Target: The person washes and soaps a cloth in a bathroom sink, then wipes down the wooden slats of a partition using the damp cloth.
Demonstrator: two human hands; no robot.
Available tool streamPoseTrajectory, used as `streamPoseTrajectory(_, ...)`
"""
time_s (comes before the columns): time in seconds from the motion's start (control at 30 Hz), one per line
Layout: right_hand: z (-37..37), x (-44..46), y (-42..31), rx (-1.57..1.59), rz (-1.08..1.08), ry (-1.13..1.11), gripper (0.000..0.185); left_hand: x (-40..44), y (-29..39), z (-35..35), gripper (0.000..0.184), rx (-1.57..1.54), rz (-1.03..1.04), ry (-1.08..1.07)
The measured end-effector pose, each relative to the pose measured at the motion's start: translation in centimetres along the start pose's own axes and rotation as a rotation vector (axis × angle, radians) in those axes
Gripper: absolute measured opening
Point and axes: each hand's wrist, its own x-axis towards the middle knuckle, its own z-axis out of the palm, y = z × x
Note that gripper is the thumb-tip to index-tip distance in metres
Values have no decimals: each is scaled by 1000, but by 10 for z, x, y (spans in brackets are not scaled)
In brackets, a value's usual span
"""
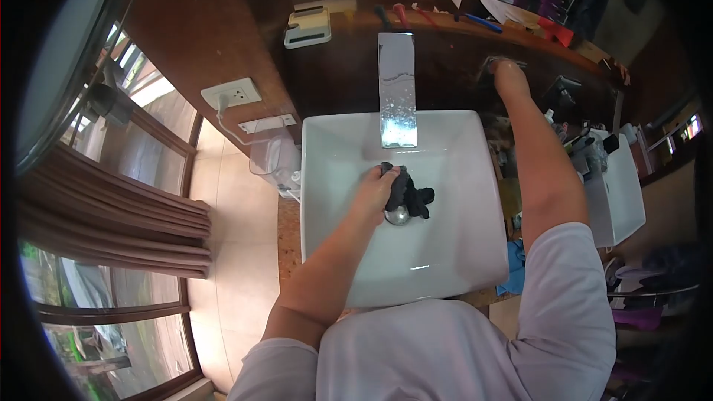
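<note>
Holds dark cloth (417, 197) in left hand (377, 187), drain cap (397, 216) just beside it, and reaches wall fitting (489, 67) with right hand (511, 78), cannot tell whether gripping.

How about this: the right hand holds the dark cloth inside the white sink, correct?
Not quite: the left hand holds the dark cloth inside the white sink. The head view shows the right hand up at the dark panel behind it.

White sink (445, 263) on speckled counter (288, 241); dark cloth (417, 198) at drain (398, 216).
</note>
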Motion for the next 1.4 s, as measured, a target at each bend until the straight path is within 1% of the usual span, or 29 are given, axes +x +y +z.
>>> streamPoseTrajectory(0.1, 8, 8, 2, -49, -50, 24, 21, 2, -1, 2, 25, 69, 20, -8)
streamPoseTrajectory(0.2, 18, 4, 6, 131, 7, 162, 17, 12, -12, -1, 24, 118, 45, 11)
streamPoseTrajectory(0.3, 29, -24, -26, 579, 170, 518, 16, 12, -17, -3, 28, 133, 96, -71)
streamPoseTrajectory(0.37, 31, -70, -69, 1448, 350, 341, 13, 4, -11, 3, 25, 214, 65, -58)
streamPoseTrajectory(0.4, 47, -96, -86, 1678, 365, 265, 12, 2, -8, 5, 23, 254, 53, -51)
streamPoseTrajectory(0.43, 58, -126, -105, 1728, 454, 134, 11, 2, -8, 6, 23, 261, 106, -84)
streamPoseTrajectory(0.47, 75, -152, -124, 1718, 659, -4, 12, 2, -9, 7, 24, 271, 153, -117)
streamPoseTrajectory(0.5, 73, -175, -138, 1627, 768, -194, 16, 0, -9, 7, 24, 282, 201, -152)
streamPoseTrajectory(0.57, 131, -200, -141, 1807, 717, -475, 36, -8, 3, 9, 23, -124, 171, -214)
streamPoseTrajectory(0.6, 92, -207, -154, 1950, 738, -513, 45, -11, 10, 8, 22, -328, 157, -246)
streamPoseTrajectory(0.63, 78, -209, -158, 1842, 664, -497, 44, -13, 14, 4, 23, -351, 172, -200)
streamPoseTrajectory(0.67, 71, -211, -161, 1731, 591, -481, 42, -9, 11, -2, 24, -382, 78, -93)
streamPoseTrajectory(0.73, 63, -225, -178, 1200, 211, -295, 37, 17, -15, -24, 25, -448, -101, 118)
streamPoseTrajectory(0.77, 28, -233, -190, 990, 84, -369, 29, 29, -36, -38, 27, -412, -103, -24)
streamPoseTrajectory(0.8, 23, -247, -200, 941, -158, -205, 25, 35, -52, -46, 27, -204, 47, -30)
streamPoseTrajectory(0.83, 19, -243, -201, 884, -205, -246, 22, 31, -55, -45, 27, 2, 195, -5)
streamPoseTrajectory(0.87, 16, -240, -200, 825, -248, -293, 19, 30, -59, -40, 30, -141, 134, -2)
streamPoseTrajectory(0.9, 47, -233, -192, 763, -218, -169, 19, 19, -50, -26, 32, -286, 75, 10)
streamPoseTrajectory(0.97, 132, -210, -164, 633, -154, 75, 19, -14, -7, 10, 45, -174, -25, 72)
streamPoseTrajectory(1.0, 81, -205, -157, 1204, 384, -300, 24, -14, -9, 13, 47, -132, -43, 43)
streamPoseTrajectory(1.07, 84, -197, -148, 753, 197, -263, 30, -12, -8, 17, 51, -50, -71, -20)
streamPoseTrajectory(1.1, 83, -192, -146, 992, 270, -267, 30, -20, 4, 19, 54, 38, -149, 23)
streamPoseTrajectory(1.17, 79, -187, -143, 1471, 421, -267, 30, -11, -3, -1, 52, 280, -95, -103)
streamPoseTrajectory(1.2, 70, -189, -142, 1592, 327, -285, 28, -8, -6, -8, 51, 400, -69, -167)
streamPoseTrajectory(1.23, 56, -194, -142, 1711, 231, -304, 27, -6, -4, -8, 34, 240, 76, -252)
streamPoseTrajectory(1.27, 50, -200, -142, 1830, 135, -325, 25, -4, 0, -9, 30, 97, 88, -259)
streamPoseTrajectory(1.3, 55, -206, -134, 1656, 150, -380, 31, -2, 6, -12, 27, -45, 98, -265)
streamPoseTrajectory(1.33, 70, -210, -122, 1468, 48, -531, 32, 0, 9, -15, 24, -186, 108, -271)
streamPoseTrajectory(1.4, 100, -212, -101, 1063, -150, -805, 34, 10, 7, -25, 23, -348, 163, -76)
